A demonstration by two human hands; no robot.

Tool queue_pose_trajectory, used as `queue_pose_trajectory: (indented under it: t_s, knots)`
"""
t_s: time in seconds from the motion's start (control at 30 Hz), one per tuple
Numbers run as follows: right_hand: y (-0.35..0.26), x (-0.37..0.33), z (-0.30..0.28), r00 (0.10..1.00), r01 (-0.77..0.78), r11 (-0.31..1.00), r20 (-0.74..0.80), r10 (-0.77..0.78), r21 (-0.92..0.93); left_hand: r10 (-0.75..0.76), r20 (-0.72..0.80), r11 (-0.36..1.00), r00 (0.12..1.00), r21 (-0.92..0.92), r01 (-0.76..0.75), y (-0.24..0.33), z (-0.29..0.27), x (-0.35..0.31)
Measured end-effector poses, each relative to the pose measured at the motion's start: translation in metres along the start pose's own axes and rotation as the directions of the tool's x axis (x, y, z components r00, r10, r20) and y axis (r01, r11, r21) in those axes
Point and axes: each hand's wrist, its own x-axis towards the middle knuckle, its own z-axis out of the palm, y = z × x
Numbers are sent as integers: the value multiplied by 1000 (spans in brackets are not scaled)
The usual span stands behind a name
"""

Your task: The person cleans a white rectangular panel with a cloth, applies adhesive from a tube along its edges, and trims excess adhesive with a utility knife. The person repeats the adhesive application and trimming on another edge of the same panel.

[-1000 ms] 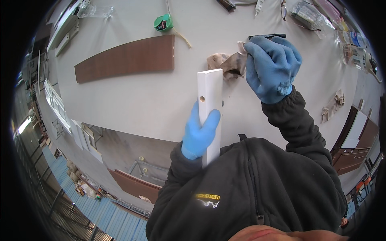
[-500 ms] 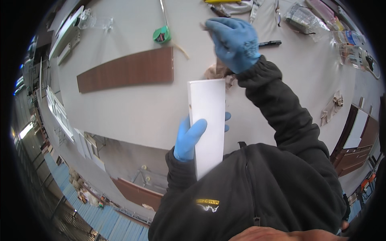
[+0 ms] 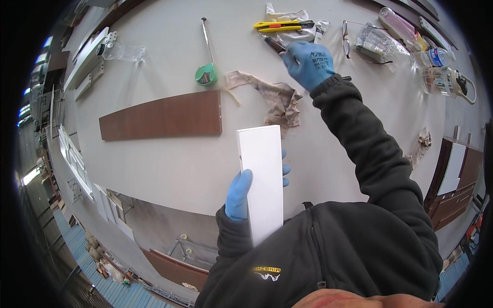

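My left hand (image 3: 238, 197) grips a long white board (image 3: 263, 179) upright against my front, thumb along its left edge and fingertips showing past the right edge. Both hands wear blue gloves. Farther out over the table, my right hand (image 3: 308, 64) has its fingers curled at the near end of a dark pen-shaped tool (image 3: 273, 43) with a pointed light tip. The glove hides part of that grip. A yellow utility knife (image 3: 280, 25) lies just beyond, on a crumpled white wrapper (image 3: 300, 35). A stained beige cloth (image 3: 280, 102) is spread between the board and my right hand.
Left of centre lies a brown curved panel (image 3: 164, 117), with a green tape measure (image 3: 206, 75) behind it. Glasses (image 3: 345, 41), a plastic bag (image 3: 377, 43) and clear bottles (image 3: 439, 82) stand or lie at the far right. Another clear bottle (image 3: 123, 52) is at the far left.
My right hand has let go of the beige cloth, which now lies spread out, and has come to the dark pen-shaped tool. The view has tilted farther out; my left hand keeps the white board.
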Motion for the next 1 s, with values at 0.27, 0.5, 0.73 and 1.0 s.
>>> queue_pose_trajectory:
  t_s: [0.27,0.5,0.73,1.0]
  knots:
    - [61,84,27,905,340,795,405,-132,-502,-44,42,998,998,-43,46,-1,6,12]
    - [53,111,54,894,222,803,444,59,-554,-46,69,998,997,-31,48,3,10,11]
    - [31,62,-55,997,-76,980,24,73,184,-13,68,1000,998,26,11,4,16,3]
    - [-18,-99,-172,943,312,928,-188,-276,206,30,78,986,997,159,-42,-7,39,-14]
